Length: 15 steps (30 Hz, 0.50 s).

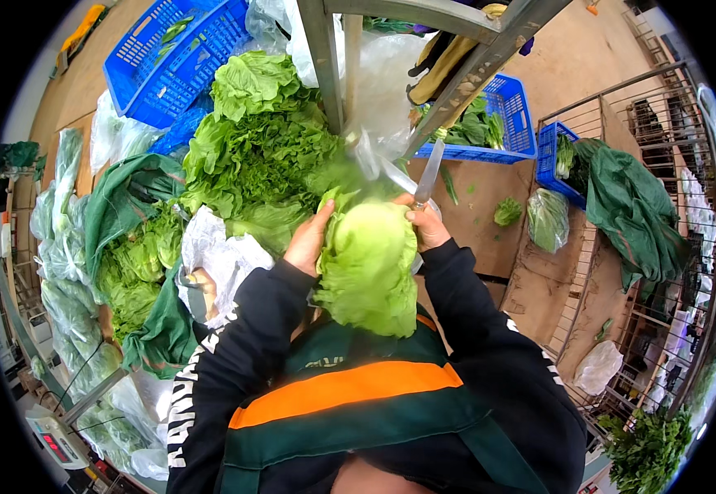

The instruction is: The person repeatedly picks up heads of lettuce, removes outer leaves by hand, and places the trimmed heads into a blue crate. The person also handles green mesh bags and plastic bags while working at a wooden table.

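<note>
A pale green head of lettuce [370, 265] hangs between my two hands in front of the apron, its outer leaves slightly blurred. My left hand [310, 239] grips it along one side, the thumb lying against the leaves. At the opposite edge is my right hand [427, 227], its fingers closed around a knife [429, 176] whose blade points up and away from me. That hand also touches the lettuce; the knife's handle is mostly hidden. Just beyond my left hand lies a large heap of leafy lettuce [253, 148].
A metal frame [324, 62] rises ahead, with gloves [450, 65] hanging on it. Blue crates [154, 80] [521, 120] stand at both sides. Green netting [129, 185] surrounds more lettuce at left, near bagged vegetables [71, 309]. On the floor at right lies a bagged cabbage [547, 219].
</note>
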### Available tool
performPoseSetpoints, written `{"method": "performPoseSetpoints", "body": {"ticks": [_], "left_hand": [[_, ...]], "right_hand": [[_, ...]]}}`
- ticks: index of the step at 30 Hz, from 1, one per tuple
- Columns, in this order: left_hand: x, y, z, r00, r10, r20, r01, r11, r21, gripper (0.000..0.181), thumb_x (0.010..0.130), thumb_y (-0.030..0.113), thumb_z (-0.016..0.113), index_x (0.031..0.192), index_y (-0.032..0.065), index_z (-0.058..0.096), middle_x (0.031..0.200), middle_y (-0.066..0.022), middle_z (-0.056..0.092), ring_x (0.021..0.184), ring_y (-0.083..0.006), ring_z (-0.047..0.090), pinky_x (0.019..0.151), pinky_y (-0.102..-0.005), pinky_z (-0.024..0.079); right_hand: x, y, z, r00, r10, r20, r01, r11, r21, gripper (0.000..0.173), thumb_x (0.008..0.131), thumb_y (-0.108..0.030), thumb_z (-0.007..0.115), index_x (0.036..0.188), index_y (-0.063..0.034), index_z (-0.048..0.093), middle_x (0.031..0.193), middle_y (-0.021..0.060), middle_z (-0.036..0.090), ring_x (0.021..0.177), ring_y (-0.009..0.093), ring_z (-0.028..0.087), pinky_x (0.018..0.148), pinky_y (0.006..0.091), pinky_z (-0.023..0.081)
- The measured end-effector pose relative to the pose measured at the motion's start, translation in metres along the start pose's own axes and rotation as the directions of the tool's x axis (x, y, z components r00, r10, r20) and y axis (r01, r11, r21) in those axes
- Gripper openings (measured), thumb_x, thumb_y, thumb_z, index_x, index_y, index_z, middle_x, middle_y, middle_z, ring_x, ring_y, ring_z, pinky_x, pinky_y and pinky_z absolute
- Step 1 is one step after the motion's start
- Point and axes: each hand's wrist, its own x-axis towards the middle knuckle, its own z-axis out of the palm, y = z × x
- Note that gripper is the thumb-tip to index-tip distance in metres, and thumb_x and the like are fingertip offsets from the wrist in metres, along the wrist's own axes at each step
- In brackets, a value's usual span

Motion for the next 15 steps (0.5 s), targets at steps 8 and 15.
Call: {"method": "performPoseSetpoints", "body": {"ticks": [8,15], "left_hand": [[0.004,-0.008,-0.008,0.679,0.72,0.145,-0.411,0.209,0.887,0.088,0.086,0.03,0.081,0.148,-0.0067,0.029,0.14,-0.0271,0.042,0.128,-0.0378,0.048,0.111,-0.0437,0.04],[-0.04,-0.041,-0.012,0.824,0.264,0.501,-0.492,0.772,0.403,0.083,0.093,0.015,0.073,0.159,0.0044,0.023,0.156,-0.0115,0.039,0.142,-0.0227,0.04,0.118,-0.039,0.034]], "right_hand": [[-0.028,0.007,0.004,0.998,-0.06,0.004,0.056,0.948,0.312,0.044,0.085,-0.039,0.076,0.109,-0.0052,0.061,0.108,0.0126,0.07,0.098,0.025,0.07,0.088,0.0389,0.058],[-0.01,-0.006,0.007,0.989,-0.06,-0.134,0.056,0.998,-0.029,0.027,0.092,-0.017,0.073,0.112,-0.0019,0.064,0.105,0.0081,0.07,0.093,0.017,0.067,0.08,0.0337,0.055]]}}
